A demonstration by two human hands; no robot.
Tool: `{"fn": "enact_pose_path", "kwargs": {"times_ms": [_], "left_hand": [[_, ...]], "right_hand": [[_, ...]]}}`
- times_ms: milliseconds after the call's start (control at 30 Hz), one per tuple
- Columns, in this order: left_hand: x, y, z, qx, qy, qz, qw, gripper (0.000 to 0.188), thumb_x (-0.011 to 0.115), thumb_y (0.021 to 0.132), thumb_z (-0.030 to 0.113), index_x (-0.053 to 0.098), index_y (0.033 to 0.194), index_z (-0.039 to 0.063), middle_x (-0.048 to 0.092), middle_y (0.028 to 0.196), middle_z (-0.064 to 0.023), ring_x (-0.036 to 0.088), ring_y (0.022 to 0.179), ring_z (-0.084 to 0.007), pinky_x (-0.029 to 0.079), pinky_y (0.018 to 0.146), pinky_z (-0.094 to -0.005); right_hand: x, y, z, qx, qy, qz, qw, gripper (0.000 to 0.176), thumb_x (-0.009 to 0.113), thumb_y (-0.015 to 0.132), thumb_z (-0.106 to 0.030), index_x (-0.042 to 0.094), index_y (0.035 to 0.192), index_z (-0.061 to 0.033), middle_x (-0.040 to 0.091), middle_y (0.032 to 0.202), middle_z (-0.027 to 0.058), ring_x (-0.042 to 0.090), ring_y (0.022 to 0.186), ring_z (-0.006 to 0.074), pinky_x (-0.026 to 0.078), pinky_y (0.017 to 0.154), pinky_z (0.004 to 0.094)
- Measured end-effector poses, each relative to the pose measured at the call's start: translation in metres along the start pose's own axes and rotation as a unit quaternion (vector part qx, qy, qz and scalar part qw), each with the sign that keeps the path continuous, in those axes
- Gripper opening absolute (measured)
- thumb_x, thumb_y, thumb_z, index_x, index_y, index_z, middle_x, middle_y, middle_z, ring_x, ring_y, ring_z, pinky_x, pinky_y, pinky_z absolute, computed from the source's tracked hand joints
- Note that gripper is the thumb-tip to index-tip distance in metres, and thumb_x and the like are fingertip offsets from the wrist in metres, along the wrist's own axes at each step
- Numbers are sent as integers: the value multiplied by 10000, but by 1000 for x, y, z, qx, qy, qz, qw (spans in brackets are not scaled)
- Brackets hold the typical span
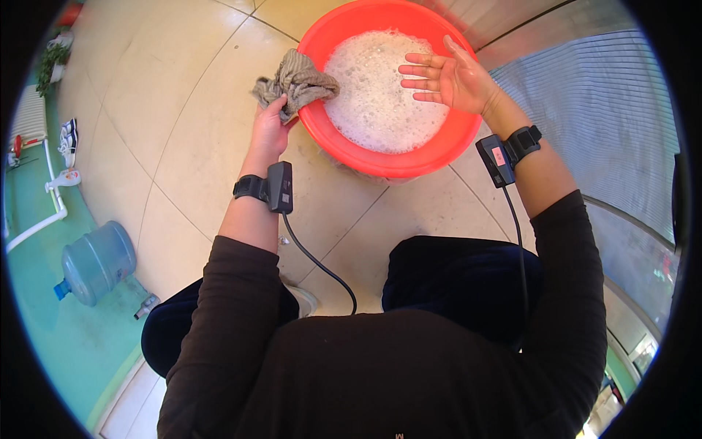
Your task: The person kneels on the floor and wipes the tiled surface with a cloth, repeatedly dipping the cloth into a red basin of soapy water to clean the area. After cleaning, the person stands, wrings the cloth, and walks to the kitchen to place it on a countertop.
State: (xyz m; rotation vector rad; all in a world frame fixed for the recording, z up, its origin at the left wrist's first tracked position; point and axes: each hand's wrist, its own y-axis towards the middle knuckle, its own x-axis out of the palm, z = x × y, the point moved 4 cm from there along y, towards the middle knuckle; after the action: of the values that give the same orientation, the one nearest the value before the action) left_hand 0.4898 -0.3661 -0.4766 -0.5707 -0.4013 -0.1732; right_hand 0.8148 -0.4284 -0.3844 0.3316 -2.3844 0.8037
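My left hand (272,123) grips a bunched grey-brown knitted cloth (299,82) at the left rim of a red plastic basin (384,164). One fold of the cloth hangs over the rim, above the suds. White soapy foam (378,93) covers what is in the basin, so anything beneath is hidden. Above the foam's right side, my right hand (458,82) is spread palm up, fingers apart, holding nothing. Each forearm wears a strapped black device, the left one (280,186) and the right one (495,160), with a cable trailing toward my body.
A ribbed translucent panel (592,120) rises close on the right. Cream floor tiles (181,137) surround the basin. Along the left wall are a blue water jug (101,263), white pipes (57,192), sneakers (68,144) and a potted plant (52,63). My knees flank the floor before me.
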Motion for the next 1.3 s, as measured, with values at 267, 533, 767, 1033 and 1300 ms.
{"fn": "enact_pose_path", "kwargs": {"times_ms": [267, 533, 767, 1033, 1300], "left_hand": [[29, 13, 25, 274, 414, 24, 868, 766, 717, 758, 213, 312, 1376, 6, 519, 1243, -166, 518, 1143, -275, 385, 992, -370], [3, -2, 1, -35, -113, -1, 993, 798, 279, 877, 679, 328, 1383, 63, 455, 1348, -121, 438, 1221, -305, 333, 1014, -472], [-16, -41, -74, -132, 138, 180, 965, 445, 450, 882, 387, 535, 1137, 32, 495, 1246, -148, 479, 1087, -305, 359, 953, -468], [32, -71, -92, 318, 805, -77, 495, 375, 670, 689, 265, 643, 1036, 124, 534, 1188, -104, 435, 1152, -293, 303, 1000, -501], [27, -53, -43, 88, 648, -283, 702, 460, 693, 665, 203, 643, 1111, 101, 621, 1077, -71, 511, 1103, -249, 365, 962, -428]], "right_hand": [[-15, 7, 13, 62, -182, 108, 975, 677, 368, 919, -575, 450, 1281, -9, 506, 1282, 170, 526, 1148, 279, 447, 931, 381], [-21, 8, 20, 28, -48, 81, 995, 663, 327, 930, -578, 480, 1272, -31, 540, 1260, 135, 553, 1117, 228, 467, 895, 337], [-20, 10, 22, 36, -100, 85, 991, 642, 331, 931, -569, 484, 1269, -45, 564, 1216, 127, 574, 1077, 221, 482, 869, 340], [-14, 16, 22, 45, -113, 83, 989, 583, 345, 947, -522, 502, 1252, -50, 584, 1185, 118, 590, 1048, 205, 494, 848, 321], [-1, 18, 20, 35, -95, 46, 994, 519, 383, 959, -443, 480, 1253, -26, 580, 1172, 133, 587, 1046, 216, 485, 845, 329]]}}
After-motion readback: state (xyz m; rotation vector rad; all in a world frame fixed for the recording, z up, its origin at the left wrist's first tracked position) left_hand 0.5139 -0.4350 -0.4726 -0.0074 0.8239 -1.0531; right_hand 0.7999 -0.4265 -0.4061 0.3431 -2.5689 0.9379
